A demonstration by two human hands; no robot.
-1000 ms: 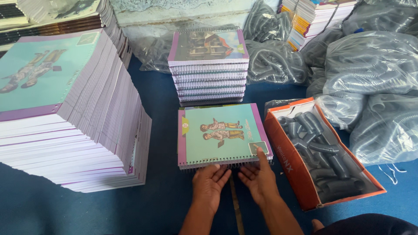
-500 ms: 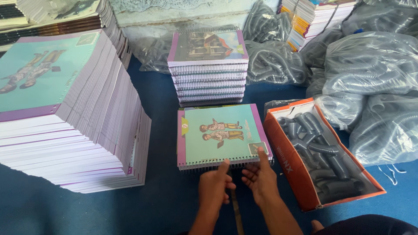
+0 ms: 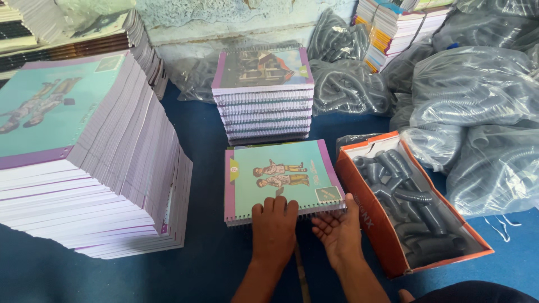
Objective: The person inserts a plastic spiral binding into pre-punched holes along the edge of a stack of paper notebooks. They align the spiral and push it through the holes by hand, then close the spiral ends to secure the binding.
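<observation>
Notebook with a teal cover, purple edge strip and spiral binding, flat on the blue floor right in the middle, front edge toward the camera. Going left to right: huge leaning stack of loose cover sheets on the far left, same teal and purple look, fanned out at the side. Behind the notebook, a neat pile of bound notebooks with a house picture on top. Left hand palm down, fingers together, resting on the front edge of the notebook over the spiral, not gripping anything. Right hand just beside it, palm up and open, fingers loosely spread, fingertips tucked at the bottom right corner of the notebook, nothing clamped. Thin stick-like thing on the floor between the wrists, too hard to make out. Next over, orange cardboard box full of grey plastic spiral coils, just beside the notebook. Far right, big clear bags stuffed with more grey coils, plus another stack of books up at the back.
</observation>
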